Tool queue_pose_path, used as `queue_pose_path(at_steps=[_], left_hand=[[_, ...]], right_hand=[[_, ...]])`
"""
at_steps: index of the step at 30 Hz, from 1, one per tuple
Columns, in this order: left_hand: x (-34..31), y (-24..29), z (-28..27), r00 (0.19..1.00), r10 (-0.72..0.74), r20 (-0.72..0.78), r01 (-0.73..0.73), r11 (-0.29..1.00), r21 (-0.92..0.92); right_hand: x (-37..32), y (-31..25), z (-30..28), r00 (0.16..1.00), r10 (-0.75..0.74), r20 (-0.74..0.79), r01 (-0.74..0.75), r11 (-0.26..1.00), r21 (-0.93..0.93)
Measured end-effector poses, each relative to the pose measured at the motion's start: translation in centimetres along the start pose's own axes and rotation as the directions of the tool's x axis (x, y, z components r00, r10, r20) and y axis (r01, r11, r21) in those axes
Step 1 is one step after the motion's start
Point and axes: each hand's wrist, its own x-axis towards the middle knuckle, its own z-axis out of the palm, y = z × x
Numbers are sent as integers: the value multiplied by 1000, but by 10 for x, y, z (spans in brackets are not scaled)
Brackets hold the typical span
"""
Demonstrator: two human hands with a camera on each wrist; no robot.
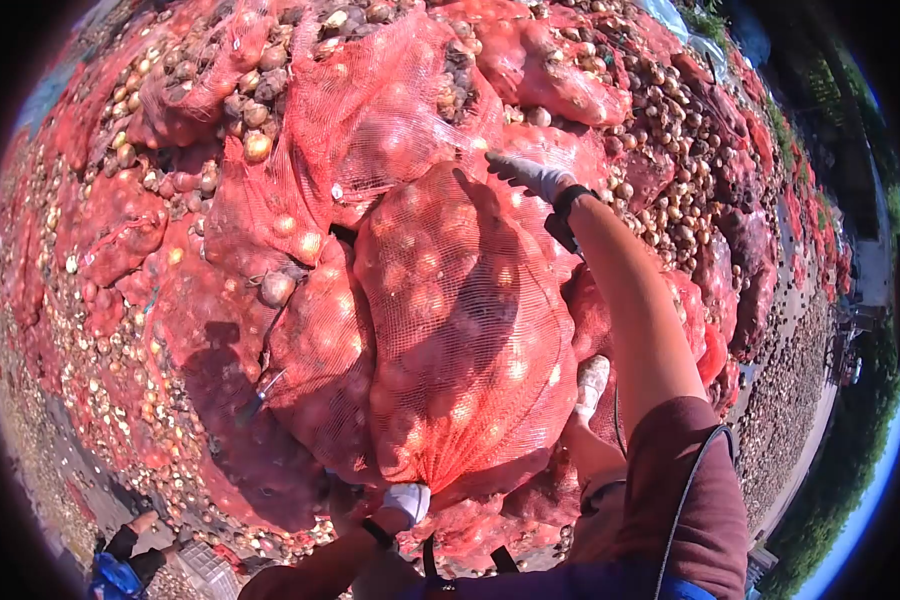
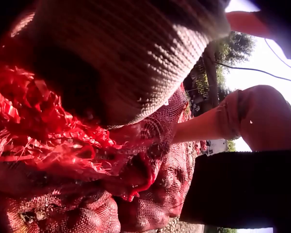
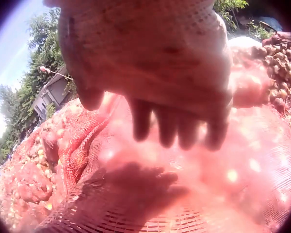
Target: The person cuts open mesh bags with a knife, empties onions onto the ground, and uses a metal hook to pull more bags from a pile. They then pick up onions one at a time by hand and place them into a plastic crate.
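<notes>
a full red net sack (image 1: 460, 320) lies in front of the person on a heap of other net sacks (image 1: 320, 360), its long axis running from the body outward. the gloved left hand (image 1: 408, 500) is the nearer one: it grips the gathered end of the netting, close to the body, though its fingertips are hidden. the gloved right hand (image 1: 532, 178) is at the far end, slightly to the right, fingers straight and a little apart, pinching nothing; whether it touches netting i cannot tell. loose onions (image 1: 670, 150) lie beyond, to the right.
</notes>
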Motion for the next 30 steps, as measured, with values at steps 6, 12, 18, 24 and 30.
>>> queue_pose_path(at_steps=[6, 12, 18, 24, 30], left_hand=[[1, 8, -12, 989, -91, 116, 93, 996, -10], [0, 11, -3, 984, -180, 3, 180, 980, -91], [-9, 9, -43, 980, -47, 193, 65, 994, -88], [-15, -31, -196, 624, -388, -679, 171, 915, -366], [108, -128, -212, 288, -175, -942, 378, 924, -56]], right_hand=[[87, 25, 7, 985, 24, 172, -38, 996, 79], [174, 47, 14, 943, 41, 331, -93, 986, 141], [121, 14, 44, 921, -368, 129, 349, 925, 148], [119, -1, 45, 939, -262, 222, 119, 855, 505], [130, -25, 42, 897, -393, 203, 383, 919, 89]])
